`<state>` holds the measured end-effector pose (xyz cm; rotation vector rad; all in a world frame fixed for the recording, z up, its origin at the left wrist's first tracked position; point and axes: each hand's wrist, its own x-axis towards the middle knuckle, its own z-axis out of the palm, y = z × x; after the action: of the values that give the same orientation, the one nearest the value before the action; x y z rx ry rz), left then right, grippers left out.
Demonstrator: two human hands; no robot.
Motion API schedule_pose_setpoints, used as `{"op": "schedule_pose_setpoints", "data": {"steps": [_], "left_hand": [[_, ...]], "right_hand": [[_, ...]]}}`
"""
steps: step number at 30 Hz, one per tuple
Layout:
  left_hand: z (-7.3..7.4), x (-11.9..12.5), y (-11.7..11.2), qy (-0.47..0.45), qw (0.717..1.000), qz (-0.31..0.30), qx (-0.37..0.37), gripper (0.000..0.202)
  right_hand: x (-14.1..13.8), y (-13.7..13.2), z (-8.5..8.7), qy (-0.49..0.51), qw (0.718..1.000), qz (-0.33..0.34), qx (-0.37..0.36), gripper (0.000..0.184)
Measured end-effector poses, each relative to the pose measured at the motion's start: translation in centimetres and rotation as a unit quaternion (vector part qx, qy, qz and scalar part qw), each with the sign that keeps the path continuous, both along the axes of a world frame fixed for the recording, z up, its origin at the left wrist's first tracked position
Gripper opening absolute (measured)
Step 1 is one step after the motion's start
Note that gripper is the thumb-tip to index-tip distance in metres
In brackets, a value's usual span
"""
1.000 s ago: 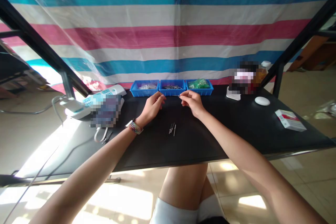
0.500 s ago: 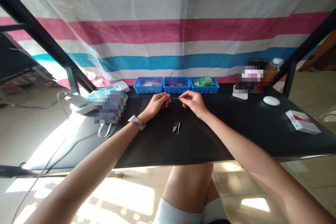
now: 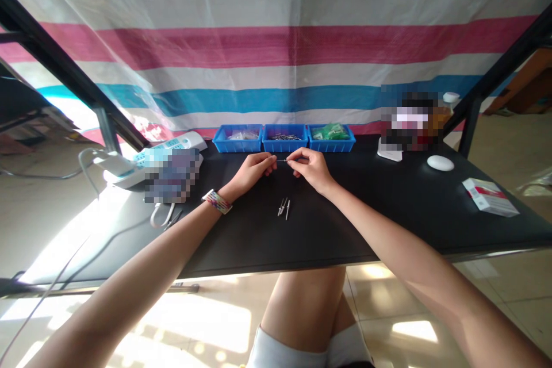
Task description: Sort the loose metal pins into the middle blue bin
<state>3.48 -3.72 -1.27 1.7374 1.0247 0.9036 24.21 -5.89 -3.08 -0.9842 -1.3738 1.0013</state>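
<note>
My left hand (image 3: pixel 254 172) and my right hand (image 3: pixel 311 167) are raised over the black table, fingertips facing each other with a small gap. A thin silver blind rivet (image 3: pixel 281 160) spans that gap, pinched by the left fingers at its thin pin end and by the right fingers at the other end. Its ends are hidden in the fingers. Below the hands, several similar silver rivets (image 3: pixel 283 208) lie loose on the tabletop. Just behind stands a blue bin (image 3: pixel 285 144) with more small metal pieces inside.
Flanking it are a blue bin (image 3: pixel 238 145) with clear bags and a blue bin (image 3: pixel 331 145) with green bags. At left lie a power strip (image 3: pixel 183 141) and a blurred device (image 3: pixel 175 175). Rightward are a white rounded object (image 3: pixel 440 163) and a small box (image 3: pixel 490 196).
The whole view has shifted slightly. My right fingertips have come a little closer to the left ones along the rivet. The rivets on the table have stayed put.
</note>
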Motion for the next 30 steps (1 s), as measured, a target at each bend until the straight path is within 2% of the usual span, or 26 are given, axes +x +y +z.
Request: {"op": "schedule_pose_setpoints", "data": {"steps": [8, 14, 23, 30], "left_hand": [[-0.17, -0.19, -0.11, -0.045, 0.999, 0.002, 0.001, 0.036], [-0.15, -0.14, -0.31, -0.059, 0.998, 0.021, 0.013, 0.042], [-0.78, -0.14, 0.07, -0.086, 0.996, 0.015, 0.019, 0.043], [0.07, -0.02, -0.39, -0.045, 0.999, 0.004, 0.003, 0.038]], "right_hand": [[0.24, 0.37, 0.04, 0.023, 0.999, 0.007, -0.035, 0.028], [0.37, 0.64, -0.13, 0.022, 0.997, 0.038, -0.058, 0.041], [0.32, 0.48, -0.12, 0.008, 0.997, 0.058, -0.059, 0.038], [0.27, 0.26, 0.18, 0.003, 0.998, 0.053, -0.046, 0.033]]}}
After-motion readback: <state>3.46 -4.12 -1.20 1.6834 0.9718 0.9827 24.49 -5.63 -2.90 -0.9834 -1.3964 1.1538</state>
